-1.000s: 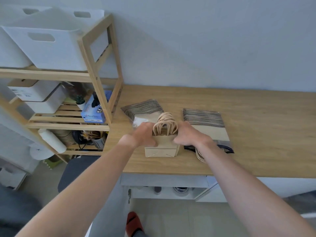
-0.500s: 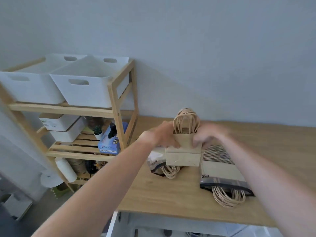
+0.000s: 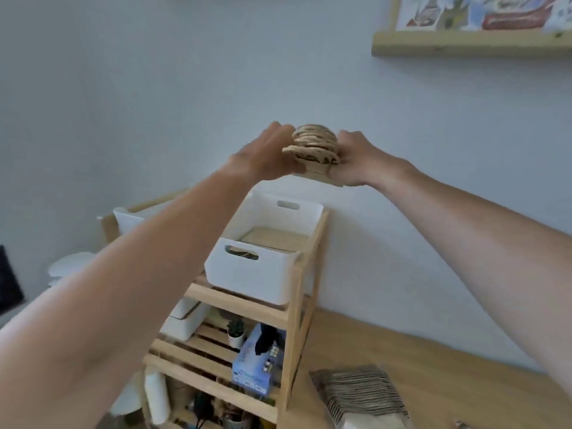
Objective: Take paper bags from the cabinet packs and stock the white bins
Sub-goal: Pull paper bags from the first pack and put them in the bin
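Note:
A stack of small brown paper bags with twine handles hangs in the air, gripped between my left hand and my right hand. It is held above and behind a white bin on the top shelf of a wooden rack. That bin holds flat brown bags inside. A second white bin stands to its left, mostly hidden by my left arm. A pack of bags in clear wrap lies on the wooden counter at the lower right.
The wooden rack has lower shelves with a blue box, a small plant, white lidded boxes and a white roll. The wooden counter runs to the right. A framed picture hangs at the upper right.
Both hands lifted the stack of bags off the counter and carried it up and left, over the right white bin. My view tilted upward.

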Motion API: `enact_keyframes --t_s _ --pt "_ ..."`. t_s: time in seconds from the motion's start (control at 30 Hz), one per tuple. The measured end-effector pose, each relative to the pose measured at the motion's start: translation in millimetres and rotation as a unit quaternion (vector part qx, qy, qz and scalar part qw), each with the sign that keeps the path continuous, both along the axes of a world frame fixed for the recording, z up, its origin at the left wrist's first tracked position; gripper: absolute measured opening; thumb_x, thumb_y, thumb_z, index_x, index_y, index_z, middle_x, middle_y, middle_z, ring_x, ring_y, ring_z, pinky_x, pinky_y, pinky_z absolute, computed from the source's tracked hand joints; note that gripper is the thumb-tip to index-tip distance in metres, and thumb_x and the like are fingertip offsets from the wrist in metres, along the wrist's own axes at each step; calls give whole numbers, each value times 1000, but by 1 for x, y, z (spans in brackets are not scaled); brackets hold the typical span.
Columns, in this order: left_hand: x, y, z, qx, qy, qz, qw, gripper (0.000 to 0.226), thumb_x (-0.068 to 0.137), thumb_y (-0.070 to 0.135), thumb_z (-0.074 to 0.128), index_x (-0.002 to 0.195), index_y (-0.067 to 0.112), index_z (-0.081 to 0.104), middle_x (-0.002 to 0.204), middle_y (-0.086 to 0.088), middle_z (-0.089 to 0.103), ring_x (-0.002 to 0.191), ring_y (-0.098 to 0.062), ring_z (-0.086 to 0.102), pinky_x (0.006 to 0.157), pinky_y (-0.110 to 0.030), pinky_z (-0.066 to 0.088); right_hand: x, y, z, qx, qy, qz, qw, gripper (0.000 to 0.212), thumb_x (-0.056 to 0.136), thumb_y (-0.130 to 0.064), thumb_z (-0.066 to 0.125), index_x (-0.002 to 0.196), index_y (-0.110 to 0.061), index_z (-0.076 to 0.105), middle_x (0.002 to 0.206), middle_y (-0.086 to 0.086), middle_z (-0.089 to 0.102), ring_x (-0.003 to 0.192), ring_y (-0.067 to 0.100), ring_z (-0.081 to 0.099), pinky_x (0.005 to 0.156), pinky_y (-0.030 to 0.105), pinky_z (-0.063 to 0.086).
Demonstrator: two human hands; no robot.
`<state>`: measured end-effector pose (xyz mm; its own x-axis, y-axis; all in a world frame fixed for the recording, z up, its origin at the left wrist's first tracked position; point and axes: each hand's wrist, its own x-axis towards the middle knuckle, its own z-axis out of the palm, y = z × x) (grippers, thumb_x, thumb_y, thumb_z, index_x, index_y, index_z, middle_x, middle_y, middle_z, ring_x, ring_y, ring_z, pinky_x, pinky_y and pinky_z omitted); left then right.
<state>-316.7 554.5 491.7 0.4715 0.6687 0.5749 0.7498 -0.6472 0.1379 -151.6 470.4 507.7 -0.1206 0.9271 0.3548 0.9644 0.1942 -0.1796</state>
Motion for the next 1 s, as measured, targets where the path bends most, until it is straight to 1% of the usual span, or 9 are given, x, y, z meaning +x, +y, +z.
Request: enact_keyframes --t_s 0.1,0.27,0.4,0.47,0.53,0.63,0.73,0.87,1.0 --pt "-68 38 -10 5 -26 17 1000 16 76 30 72 75 17 62 69 -1 62 68 -27 54 63 -40 51 -60 76 -18 74 10 40 996 13 77 -6 43 69 -12 51 66 7 53 65 36 56 51 35 41" --pt "-163 88 -52 4 -53 12 999 8 71 17 48 65 16 52 54 0 48 62 -19 31 59 -43 47 -161 156 -73 105 61 82 989 14 79 0 44 75 -11 52 77 12 62 71 38 56 54 34 37" --pt "-214 130 -99 -21 -58 36 997 45 70 39 46 83 4 70 70 -12 64 68 -33 58 70 -43 47 -218 198 -123 75 69 111 989 20 83 0 44 76 -19 48 89 14 66 84 36 59 60 33 32" --pt "-233 150 -119 -73 -33 67 995 46 72 41 49 89 4 70 75 -13 64 77 -35 63 75 -45 50 -238 217 -145 48 73 103 991 17 86 -3 44 86 -15 56 97 15 65 96 37 60 63 35 38" --pt "-246 161 -134 -141 -16 92 986 30 81 26 61 106 15 69 93 -3 68 87 -29 66 80 -44 51 -248 234 -162 11 68 80 994 19 87 -4 46 96 -10 60 103 16 64 106 38 58 72 38 47" --pt "-259 175 -152 -244 15 171 955 47 94 16 57 135 39 50 123 10 48 111 -18 54 97 -40 43 -254 255 -174 -39 30 47 998 22 88 -3 47 105 -7 60 110 18 60 108 40 58 80 41 49" --pt "-257 190 -161 -242 60 203 947 25 94 17 53 113 31 60 117 5 57 98 -18 58 78 -33 43 -256 278 -177 -109 -19 33 993 29 91 -5 51 120 -4 55 124 20 54 117 40 55 92 41 47" --pt "-253 200 -169 -232 46 284 929 42 95 -2 45 131 18 52 130 -5 51 111 -28 60 73 -35 45 -262 302 -187 -219 -101 24 970 44 86 -16 64 128 -12 52 132 14 54 123 33 56 94 36 46" --pt "-254 209 -176 -209 -46 324 922 41 92 -4 45 130 11 52 113 -9 52 96 -30 59 71 -35 45 -268 311 -184 -306 -208 15 929 77 75 -35 82 139 -19 43 136 4 53 121 26 56 79 30 41"
